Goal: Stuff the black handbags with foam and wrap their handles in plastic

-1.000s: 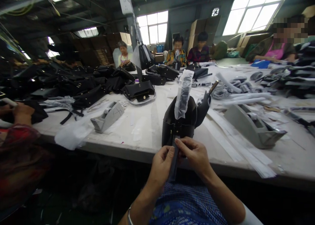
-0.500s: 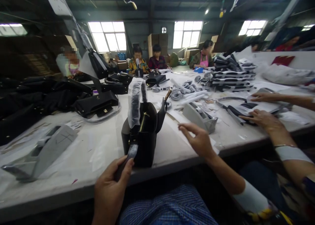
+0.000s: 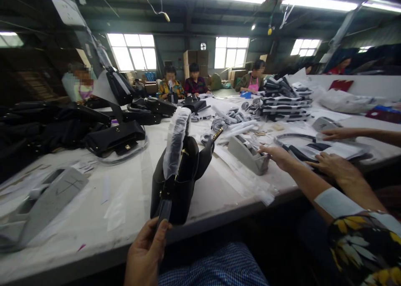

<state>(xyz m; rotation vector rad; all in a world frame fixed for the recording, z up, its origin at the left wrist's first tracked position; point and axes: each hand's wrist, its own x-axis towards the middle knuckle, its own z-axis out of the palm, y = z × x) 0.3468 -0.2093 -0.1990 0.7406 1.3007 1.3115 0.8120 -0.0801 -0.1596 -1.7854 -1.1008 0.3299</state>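
A black handbag [image 3: 175, 194] with gold fittings leans toward me at the table's edge. White wrapping covers its arched handle [image 3: 175, 146], and its flap hangs out to the right with a gold clasp. My left hand [image 3: 147, 248] is closed, thumb against fingers, on a dark strap [image 3: 164, 211] at the bag's near end. My right hand [image 3: 278, 156] reaches out to a grey tape dispenser [image 3: 247, 154], fingertips pinched at its near end. What those fingertips hold, if anything, is too small to make out.
A second grey tape dispenser [image 3: 46, 202] stands at left. Black bags [image 3: 115, 140] are heaped behind it. At right, a co-worker's hands [image 3: 340, 167] rest on a partly wrapped bag close to my right arm. Stacked straps [image 3: 285, 102] and coils lie farther back.
My right hand has moved right, from beside the bag to the dispenser. The handbag has tilted over toward me, with my left hand still on its strap. The head view has shifted.
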